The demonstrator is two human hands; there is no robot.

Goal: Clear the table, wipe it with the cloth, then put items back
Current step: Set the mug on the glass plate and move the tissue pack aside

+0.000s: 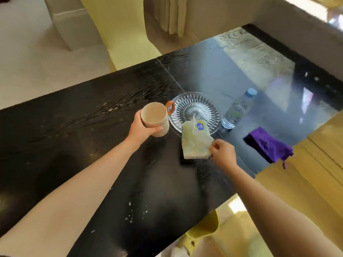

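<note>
So my left hand [143,129] wrapped the beige cup [155,118] and my right hand [223,152] pinched the tissue pack [195,143], both just beside the glass dish [196,110], while the purple cloth [268,144] waited at the table [74,112] edge for wiping.

No legible text; blue round label on tissue pack [196,141] too blurred.

Both bare forearms are stretched forward from the lower edge of the view. The left hand [142,129] is wrapped around a cup [155,118], thumb to the front, fingers curled behind. The right hand [223,153] is closed in a pinch grip on a packet [195,143], knuckles turned upward.
</note>
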